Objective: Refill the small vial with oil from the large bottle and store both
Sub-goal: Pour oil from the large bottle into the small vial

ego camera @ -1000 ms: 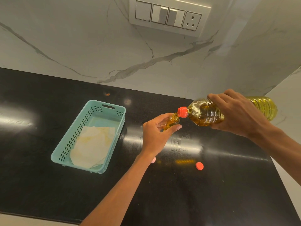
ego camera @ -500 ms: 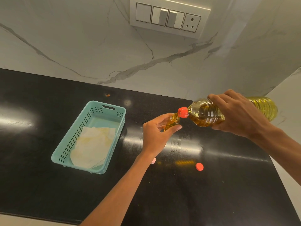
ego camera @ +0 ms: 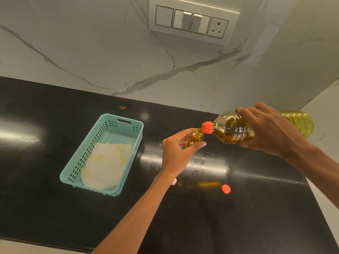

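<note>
Head view: pour step in hand. Right hand (ego camera: 271,129) wraps the large bottle (ego camera: 234,128), right of centre, tipped near horizontal, its orange neck (ego camera: 207,127) touching the mouth of the small vial (ego camera: 195,138). Left hand (ego camera: 176,153) pinches the vial, held tilted above the black counter (ego camera: 55,208). Vial looks nearly full. Next: tip the bottle upright, then cap; one red cap (ego camera: 225,189) lies lower right. Teal basket (ego camera: 77,173), centre left, probably takes both.

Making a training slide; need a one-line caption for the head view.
Right hand tips large bottle into vial held by left hand.
</note>
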